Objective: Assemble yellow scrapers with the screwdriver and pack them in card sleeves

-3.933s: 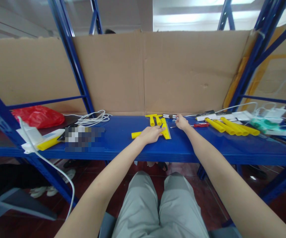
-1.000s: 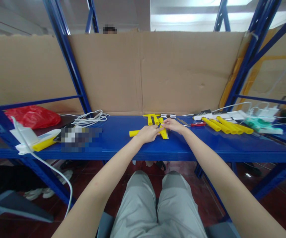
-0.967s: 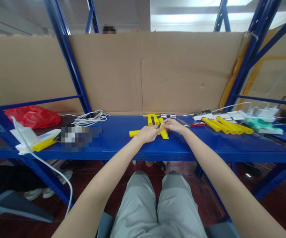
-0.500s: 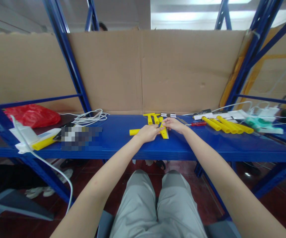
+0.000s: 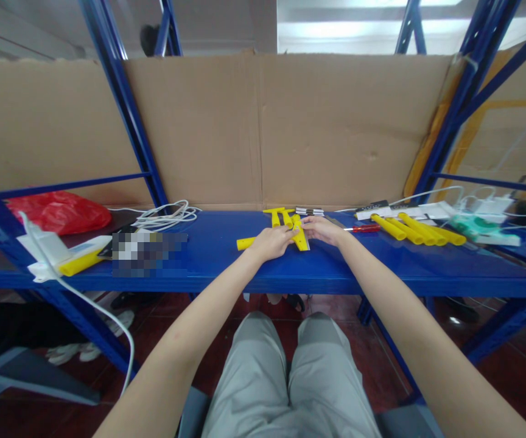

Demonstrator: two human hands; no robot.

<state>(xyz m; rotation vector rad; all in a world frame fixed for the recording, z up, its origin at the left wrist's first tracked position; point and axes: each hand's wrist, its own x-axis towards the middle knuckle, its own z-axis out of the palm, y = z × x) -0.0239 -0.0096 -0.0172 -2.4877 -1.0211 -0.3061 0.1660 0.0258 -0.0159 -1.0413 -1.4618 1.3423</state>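
Observation:
Over the blue tabletop (image 5: 217, 246), my left hand (image 5: 272, 242) is closed around a yellow tube (image 5: 245, 244) whose end sticks out to the left. My right hand (image 5: 321, 230) touches the right side of a yellow scraper head (image 5: 300, 239) with a thin metal blade edge, its fingers bent around it. The scraper head lies between my two hands. Just behind my left hand are yellow T-shaped parts (image 5: 275, 217). A red-handled screwdriver (image 5: 366, 229) rests to the right of my right hand.
Several yellow tubes (image 5: 413, 230) lie at the right, beside a green object (image 5: 482, 230) and white cables. At the left are a red plastic bag (image 5: 62, 212), a coiled white cable (image 5: 171, 215) and a white power adapter (image 5: 46, 248). Cardboard (image 5: 336, 128) stands behind.
The yellow scraper head has turned and shows more of its upper part. My right hand has opened slightly from its pinch, and the tube end has tilted a little.

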